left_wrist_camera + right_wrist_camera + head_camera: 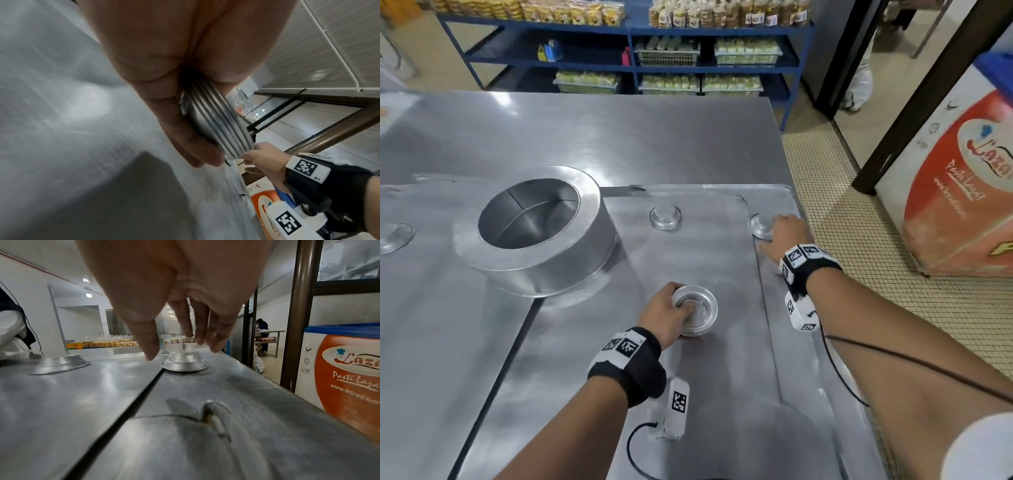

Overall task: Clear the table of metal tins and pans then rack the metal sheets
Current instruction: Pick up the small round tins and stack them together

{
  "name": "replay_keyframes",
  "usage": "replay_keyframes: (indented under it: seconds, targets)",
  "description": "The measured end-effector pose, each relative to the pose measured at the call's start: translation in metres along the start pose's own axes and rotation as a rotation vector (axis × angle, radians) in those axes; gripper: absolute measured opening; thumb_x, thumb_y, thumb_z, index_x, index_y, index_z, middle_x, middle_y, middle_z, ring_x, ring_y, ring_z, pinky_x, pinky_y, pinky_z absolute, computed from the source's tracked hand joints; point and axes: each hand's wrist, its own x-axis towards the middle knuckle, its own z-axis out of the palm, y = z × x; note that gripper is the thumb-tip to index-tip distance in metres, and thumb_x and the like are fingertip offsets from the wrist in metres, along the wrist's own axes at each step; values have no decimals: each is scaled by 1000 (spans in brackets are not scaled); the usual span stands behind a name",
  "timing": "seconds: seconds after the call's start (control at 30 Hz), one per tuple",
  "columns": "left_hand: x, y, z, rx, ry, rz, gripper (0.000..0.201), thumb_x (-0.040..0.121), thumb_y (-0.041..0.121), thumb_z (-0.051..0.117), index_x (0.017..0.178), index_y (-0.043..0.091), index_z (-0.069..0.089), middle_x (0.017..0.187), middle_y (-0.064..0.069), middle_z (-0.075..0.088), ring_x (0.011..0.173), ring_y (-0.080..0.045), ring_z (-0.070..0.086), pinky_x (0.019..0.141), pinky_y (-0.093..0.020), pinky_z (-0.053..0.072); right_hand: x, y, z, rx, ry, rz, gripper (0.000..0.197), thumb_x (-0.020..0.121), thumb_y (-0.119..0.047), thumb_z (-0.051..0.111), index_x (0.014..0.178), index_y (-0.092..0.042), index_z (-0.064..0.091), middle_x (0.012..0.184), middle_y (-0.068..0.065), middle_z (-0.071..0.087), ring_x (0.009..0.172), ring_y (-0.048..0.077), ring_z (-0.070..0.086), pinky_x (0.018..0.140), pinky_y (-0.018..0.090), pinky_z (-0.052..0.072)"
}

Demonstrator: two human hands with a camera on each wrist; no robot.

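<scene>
My left hand [671,311] grips a stack of several small nested metal tins [695,308] just above a flat metal sheet [688,394]. The left wrist view shows the stacked rims [218,126] pinched between thumb and fingers. My right hand [779,229] hovers with its fingers spread over an upside-down small tin [758,226] near the sheet's far right corner. In the right wrist view the fingertips [151,353] hang just above that tin [184,361], apparently without touching it. Another small tin [665,217] sits in the middle of the sheet, one more [395,236] at far left. A large round pan [534,229] stands left of centre.
The steel table [585,130] ends close to my right arm, with tiled floor beyond. An orange and white chest freezer [955,192] stands to the right. Blue shelves [633,65] of packaged goods line the back. A raised seam [211,417] marks the sheet nearest me.
</scene>
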Motion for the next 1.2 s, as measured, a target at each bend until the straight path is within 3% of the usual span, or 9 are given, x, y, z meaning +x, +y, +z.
replay_keyframes:
  seconds: [0.07, 0.2, 0.4, 0.63, 0.87, 0.97, 1.03, 1.1, 1.2]
  targets:
    - [12, 1, 5, -22, 5, -14, 19, 92, 0, 61, 101, 17, 60, 99, -18, 63, 90, -40, 65, 67, -62, 59, 18, 2, 6, 19, -1, 23, 62, 79, -43, 72, 124, -6, 53, 124, 16, 55, 118, 35, 49, 98, 39, 42]
    - [30, 3, 12, 7, 19, 5, 26, 78, 16, 65, 103, 18, 62, 98, -16, 67, 98, -43, 66, 76, -61, 59, 37, 5, 17, 19, -17, 62, 71, 77, -51, 69, 128, -7, 48, 129, 15, 53, 122, 34, 46, 98, 40, 42]
    - [38, 2, 15, 14, 15, 17, 28, 75, 21, 64, 103, 21, 63, 98, -14, 68, 98, -42, 66, 79, -60, 59, 41, 7, 21, 82, -2, 69, 69, 74, -42, 74, 126, -6, 47, 127, 15, 51, 119, 33, 44, 92, 41, 45]
    - [25, -3, 14, 51, 31, 5, 28, 70, 29, 64, 98, 27, 62, 91, -5, 68, 98, -37, 67, 88, -61, 54, 20, 1, 7, 200, 77, 15, 67, 73, -31, 81, 121, -4, 43, 117, 16, 56, 108, 33, 53, 81, 38, 49]
    - [-12, -4, 1, -5, 27, -56, 25, 70, 21, 65, 95, 23, 62, 92, -11, 68, 100, -41, 67, 86, -63, 55, -48, -26, -11, 457, 192, -87, 60, 67, -32, 85, 108, -15, 46, 113, 3, 56, 102, 22, 56, 79, 32, 49]
    - [-36, 1, -10, -91, 29, -97, 18, 87, 2, 62, 96, 17, 61, 96, -16, 63, 92, -41, 64, 77, -67, 56, -86, -40, -18, 543, 235, -161, 68, 66, -33, 86, 118, -21, 45, 121, -1, 53, 103, 14, 55, 82, 27, 47]
    - [-50, 2, -17, -160, 16, -127, 18, 91, -5, 54, 98, 11, 60, 98, -18, 59, 84, -39, 62, 72, -65, 58, -113, -51, -20, 603, 244, -205, 72, 66, -32, 86, 125, -25, 45, 125, -2, 47, 105, 14, 56, 88, 30, 51]
    - [-65, 2, -25, -213, 11, -147, 14, 93, -2, 55, 101, 7, 60, 103, -19, 59, 81, -40, 63, 69, -65, 58, -141, -63, -20, 662, 270, -243, 73, 64, -33, 87, 125, -27, 48, 124, -3, 42, 104, 15, 57, 92, 32, 54]
    - [-88, 2, -39, -273, 23, -162, 16, 98, 18, 60, 107, 5, 62, 109, -18, 60, 87, -44, 65, 70, -66, 57, -185, -82, -19, 764, 291, -284, 73, 62, -33, 89, 121, -27, 47, 122, -5, 42, 104, 9, 57, 94, 28, 53]
